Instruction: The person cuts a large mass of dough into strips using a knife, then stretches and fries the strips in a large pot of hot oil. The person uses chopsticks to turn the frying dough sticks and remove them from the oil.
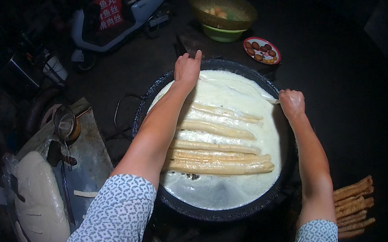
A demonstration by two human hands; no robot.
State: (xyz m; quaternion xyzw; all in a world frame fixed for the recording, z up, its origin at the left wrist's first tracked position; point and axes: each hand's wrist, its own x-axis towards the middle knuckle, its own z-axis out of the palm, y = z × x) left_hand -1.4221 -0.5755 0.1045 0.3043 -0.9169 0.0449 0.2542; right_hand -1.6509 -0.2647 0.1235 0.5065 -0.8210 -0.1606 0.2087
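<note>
My right hand (292, 103) is closed on the end of a pale dough strip (273, 101) at the right rim of a large black wok (216, 217). That strip lies across the far part of white, foaming oil (229, 92) and runs toward my left hand (187, 70). My left hand is curled above the far left rim with one finger raised; its grip on the strip's other end is partly hidden. Nearer me, several long fried dough sticks (227, 130) float side by side, the nearest ones (221, 166) more golden. My left forearm covers their left ends.
Finished dough sticks (355, 205) stand at right. At left, a metal work surface (94, 142) holds a large dough slab (41, 203) and a strainer (63, 124). Beyond the wok are a basket (223, 4) and a plate of eggs (261, 50). A scooter (117, 27) stands far left.
</note>
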